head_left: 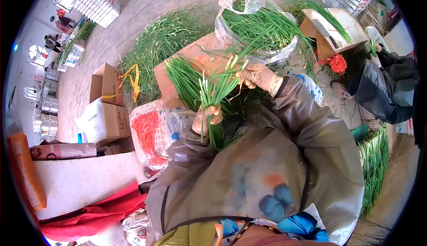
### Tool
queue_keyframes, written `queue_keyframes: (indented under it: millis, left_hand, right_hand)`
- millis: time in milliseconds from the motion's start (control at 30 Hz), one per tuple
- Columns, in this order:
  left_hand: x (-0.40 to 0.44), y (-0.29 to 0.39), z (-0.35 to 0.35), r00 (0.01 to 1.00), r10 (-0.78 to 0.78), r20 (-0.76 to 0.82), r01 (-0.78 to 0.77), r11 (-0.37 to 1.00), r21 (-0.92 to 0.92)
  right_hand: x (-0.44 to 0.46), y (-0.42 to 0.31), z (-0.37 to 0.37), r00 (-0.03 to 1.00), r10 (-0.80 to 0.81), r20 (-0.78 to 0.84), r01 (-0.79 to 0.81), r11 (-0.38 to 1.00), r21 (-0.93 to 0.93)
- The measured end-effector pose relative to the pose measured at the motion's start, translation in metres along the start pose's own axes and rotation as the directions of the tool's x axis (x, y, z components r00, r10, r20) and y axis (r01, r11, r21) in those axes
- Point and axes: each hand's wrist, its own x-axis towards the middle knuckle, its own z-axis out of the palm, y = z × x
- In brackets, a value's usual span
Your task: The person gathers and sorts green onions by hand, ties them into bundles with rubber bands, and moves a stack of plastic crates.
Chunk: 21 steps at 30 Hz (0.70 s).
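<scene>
My left hand (208, 117), in a thin translucent glove, is wrapped around a bunch of green chives (214, 95) held upright in front of my apron. The pale stem ends point up. My right hand (258, 77), gloved too, is just right of the bunch with its fingers pinched on some chive stalks (231, 68); how many I cannot make out. Beyond my left hand, a thick pile of chives (182, 77) lies on a brown board (162, 74). Other chive leaves hang below my left hand, over my lap.
A plastic-lined container (291, 52) full of chives stands ahead, beside a heap of loose greens (160, 39). Cardboard boxes (116, 121) and red ties (147, 132) are to the left. A small table (353, 23) and a seated co-worker (378, 90) are at right.
</scene>
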Motion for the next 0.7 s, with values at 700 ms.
queue_keyframes:
  millis: [700]
  left_hand:
    - [-0.003,0.001,0.019,0.981,0.030,-0.190,0.014,0.974,0.224]
  right_hand:
    - [0.003,-0.003,0.004,0.967,-0.213,0.143,0.255,0.838,-0.482]
